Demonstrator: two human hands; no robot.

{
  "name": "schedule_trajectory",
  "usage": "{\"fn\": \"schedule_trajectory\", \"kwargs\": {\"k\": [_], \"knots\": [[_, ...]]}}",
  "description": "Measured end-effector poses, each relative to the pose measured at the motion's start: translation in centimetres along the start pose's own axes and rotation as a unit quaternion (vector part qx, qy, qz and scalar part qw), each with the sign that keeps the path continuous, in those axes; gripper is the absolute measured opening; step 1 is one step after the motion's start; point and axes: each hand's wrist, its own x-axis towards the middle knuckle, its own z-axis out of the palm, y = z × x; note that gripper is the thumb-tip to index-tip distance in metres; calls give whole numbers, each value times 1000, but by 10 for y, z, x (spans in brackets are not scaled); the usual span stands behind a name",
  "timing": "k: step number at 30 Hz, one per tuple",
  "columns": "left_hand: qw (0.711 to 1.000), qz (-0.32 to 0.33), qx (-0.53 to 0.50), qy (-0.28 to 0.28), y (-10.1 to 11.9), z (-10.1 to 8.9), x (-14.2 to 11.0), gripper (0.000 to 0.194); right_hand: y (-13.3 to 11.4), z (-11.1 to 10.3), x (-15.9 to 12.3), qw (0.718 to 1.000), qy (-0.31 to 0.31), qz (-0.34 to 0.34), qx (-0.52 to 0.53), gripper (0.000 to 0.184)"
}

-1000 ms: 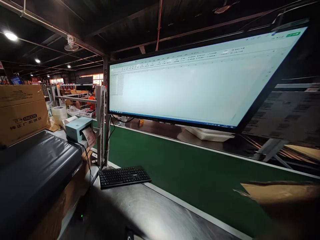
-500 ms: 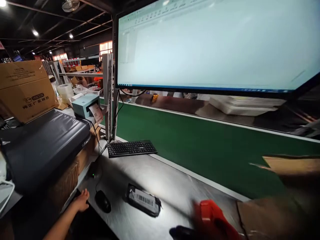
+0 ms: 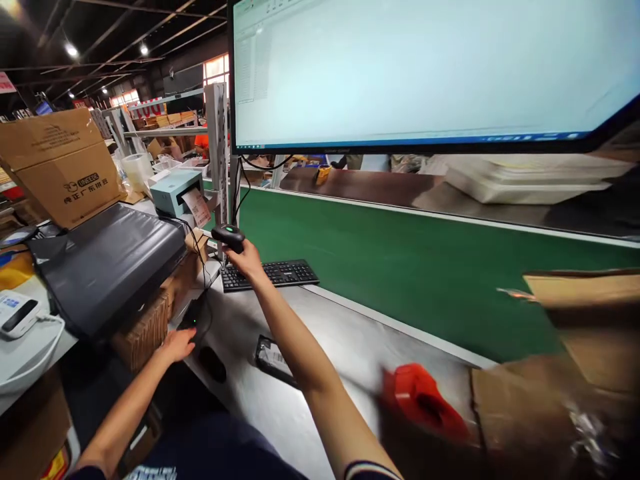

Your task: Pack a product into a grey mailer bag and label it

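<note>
Head view: the right hand (image 3: 247, 260) has just come into sight, clamped on a black handheld scanner (image 3: 229, 237) (green light showing) near the keyboard (image 3: 293, 272) at the metal table's (image 3: 350, 317) far-left corner; the left hand (image 3: 177, 345), apart, looks loosely open by the left edge.

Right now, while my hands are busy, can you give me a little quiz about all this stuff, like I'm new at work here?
1. True or false: the right hand is holding the black scanner.

2. Which of these is nearest to the left hand?
a) the red tool
b) the mouse
c) the big screen

3. Fill in the missing word: a printed label sticks out of the light blue ____.

Key: 1. true; 2. b; 3. printer.
</note>
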Motion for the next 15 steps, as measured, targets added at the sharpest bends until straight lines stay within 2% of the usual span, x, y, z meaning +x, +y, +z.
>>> {"fn": "schedule_trajectory", "kwargs": {"k": [2,3,5,7,8,10,13,15], "knots": [[989,36,24,140,19,-32,-23,57,-1,8,10,999,-18,1,-32,39],[971,48,46,232,27,-49,-37,54,1,10,12,999,-21,4,-42,39],[912,32,92,399,35,-85,-66,50,6,11,12,999,-18,9,-48,40],[857,-14,128,499,35,-115,-92,49,10,10,9,999,-18,3,-44,41],[840,-39,141,523,32,-127,-102,51,12,10,7,999,-21,-5,-42,41],[827,-80,162,533,25,-144,-116,60,14,7,3,998,-30,-30,-39,40],[838,-104,179,505,14,-154,-124,74,15,0,0,997,-43,-53,-34,40],[845,-102,185,491,9,-155,-125,77,15,-6,-1,997,-47,-57,-27,42]]}}
